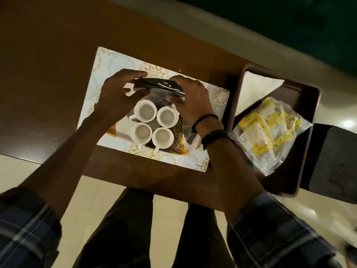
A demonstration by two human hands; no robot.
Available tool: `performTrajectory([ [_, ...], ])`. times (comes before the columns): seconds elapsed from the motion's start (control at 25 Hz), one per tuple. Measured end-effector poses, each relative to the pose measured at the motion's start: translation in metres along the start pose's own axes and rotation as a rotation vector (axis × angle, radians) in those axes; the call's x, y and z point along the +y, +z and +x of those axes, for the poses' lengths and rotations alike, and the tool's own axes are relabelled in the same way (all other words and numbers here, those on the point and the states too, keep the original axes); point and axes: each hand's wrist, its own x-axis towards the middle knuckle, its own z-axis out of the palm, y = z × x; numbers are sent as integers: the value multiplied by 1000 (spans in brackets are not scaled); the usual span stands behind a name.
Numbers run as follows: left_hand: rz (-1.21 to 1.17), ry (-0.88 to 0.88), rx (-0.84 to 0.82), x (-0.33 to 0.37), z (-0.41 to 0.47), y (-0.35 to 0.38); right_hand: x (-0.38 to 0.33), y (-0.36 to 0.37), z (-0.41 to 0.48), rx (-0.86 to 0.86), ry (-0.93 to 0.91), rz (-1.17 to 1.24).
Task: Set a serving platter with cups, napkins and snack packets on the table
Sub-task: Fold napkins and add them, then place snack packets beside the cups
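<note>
Several white cups [145, 110] stand close together on a dark platter with gold fan lines [180, 130]. The platter lies on a white placemat with gold flowers [108, 62]. Just beyond the cups, my left hand [117, 95] and my right hand [194, 101] each grip one end of a flat black piece with cut-out marks [160, 86]. To the right, a brown tray [316, 105] holds a white napkin [255, 88] and a clear bag of yellow snack packets [270, 130].
The placemat and tray sit on a brown wooden table [48, 74] whose near edge is just in front of my legs. A black block-like seat [336, 157] stands at the right beside the tray. Pale tiled floor lies below.
</note>
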Motion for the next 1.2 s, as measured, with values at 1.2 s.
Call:
performTrajectory([
  [1.2, 64, 53, -189, 53, 0, 74, 158, -45, -7, 529, 1000, 642],
])
